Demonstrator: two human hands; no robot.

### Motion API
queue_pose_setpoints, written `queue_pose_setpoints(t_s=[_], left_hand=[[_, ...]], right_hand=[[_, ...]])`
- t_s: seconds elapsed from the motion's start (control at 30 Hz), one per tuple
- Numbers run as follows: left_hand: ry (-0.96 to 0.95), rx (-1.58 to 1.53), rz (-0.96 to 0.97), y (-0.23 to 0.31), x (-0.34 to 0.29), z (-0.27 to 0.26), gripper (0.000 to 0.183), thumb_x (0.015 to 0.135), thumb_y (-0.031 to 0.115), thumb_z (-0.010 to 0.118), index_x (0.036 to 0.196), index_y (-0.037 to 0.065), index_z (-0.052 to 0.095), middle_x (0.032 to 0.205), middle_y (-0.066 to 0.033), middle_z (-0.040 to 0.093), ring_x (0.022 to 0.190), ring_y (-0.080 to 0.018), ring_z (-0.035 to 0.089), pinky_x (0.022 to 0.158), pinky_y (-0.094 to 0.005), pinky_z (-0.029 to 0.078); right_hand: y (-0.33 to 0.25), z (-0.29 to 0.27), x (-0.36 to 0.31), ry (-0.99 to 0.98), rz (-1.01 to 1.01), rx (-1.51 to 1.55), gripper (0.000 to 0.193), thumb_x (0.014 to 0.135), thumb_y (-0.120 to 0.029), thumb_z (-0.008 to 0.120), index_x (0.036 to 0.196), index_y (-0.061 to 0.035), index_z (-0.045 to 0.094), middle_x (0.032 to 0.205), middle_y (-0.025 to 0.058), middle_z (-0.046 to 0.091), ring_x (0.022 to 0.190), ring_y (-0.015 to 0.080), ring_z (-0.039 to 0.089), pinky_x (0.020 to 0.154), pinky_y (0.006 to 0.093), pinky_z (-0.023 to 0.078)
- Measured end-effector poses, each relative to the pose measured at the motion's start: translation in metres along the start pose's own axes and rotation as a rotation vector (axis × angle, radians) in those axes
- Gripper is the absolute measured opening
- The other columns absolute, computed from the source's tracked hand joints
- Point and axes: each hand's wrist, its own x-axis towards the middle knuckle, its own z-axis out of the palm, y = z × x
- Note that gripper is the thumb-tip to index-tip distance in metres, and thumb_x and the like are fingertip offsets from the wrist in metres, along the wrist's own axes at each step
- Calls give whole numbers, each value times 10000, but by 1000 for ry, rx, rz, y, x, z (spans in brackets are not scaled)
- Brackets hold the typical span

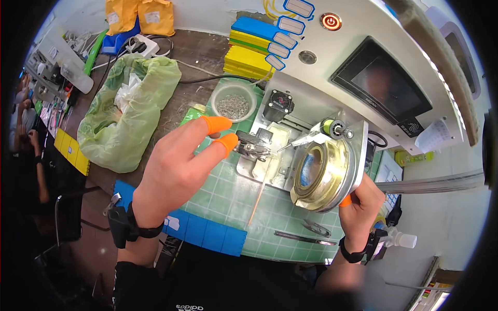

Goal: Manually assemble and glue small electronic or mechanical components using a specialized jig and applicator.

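Note:
My left hand (174,163) is raised over the mat, thumb and forefinger in orange finger cots, apart with nothing visible between them. Its thumb tip is close to a black wheel (253,145) at the front of a tabletop machine (321,83). My right hand (360,207) is curled at the lower edge of the machine's metal side plate (358,160); one orange cot shows, and what the fingers grip is hidden. Beside it a reel of clear yellowish tape (332,173) is mounted on the machine. A thin wooden stick (258,199) slants down from the wheel area.
A round tub of small metal pieces (233,103) stands behind the wheel. Tweezers (305,238) and a small grey tool (316,228) lie on the green mat (275,249). A green bag-lined bin (129,116) is at left, blue strips (207,233) in front, yellow blocks (249,62) behind.

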Motion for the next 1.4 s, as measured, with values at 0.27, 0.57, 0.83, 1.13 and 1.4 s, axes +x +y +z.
queue_pose_setpoints(t_s=[0.27,0.57,0.83,1.13,1.4], left_hand=[[-50,-1,-49,-7,-3,6,298,790,-74,767,1075,11,775,1011,-135,698,837,-307,683,679,-370,545],[-29,-17,-76,-14,-3,12,339,795,-74,761,1120,24,782,981,-122,686,778,-293,665,640,-365,520],[-138,-34,-201,-6,-28,20,188,837,-21,742,1018,18,712,915,-125,633,783,-309,661,648,-401,531],[10,-236,-262,-3,-8,30,159,863,-4,796,999,-3,715,890,-147,657,776,-356,663,671,-388,527],[7,-540,-648,-3,-17,27,203,968,-54,707,1170,-47,725,1042,-66,737,946,-128,703,876,-276,560]], right_hand=[[1,1,-2,-2,-2,-17,134,808,3,778,884,14,669,712,103,514,555,246,464,512,329,355],[-3,5,-1,16,-16,-31,137,808,-9,781,869,2,659,715,116,509,565,283,481,515,342,370],[-8,7,-6,-5,-1,-27,141,788,14,767,864,4,648,727,125,522,574,307,505,530,350,391],[5,-18,-33,79,116,-92,141,831,-2,831,940,-45,751,719,118,565,601,292,549,559,366,408],[22,-93,-49,147,22,-331,256,757,-26,886,999,-56,808,771,89,635,640,253,627,542,348,461]])
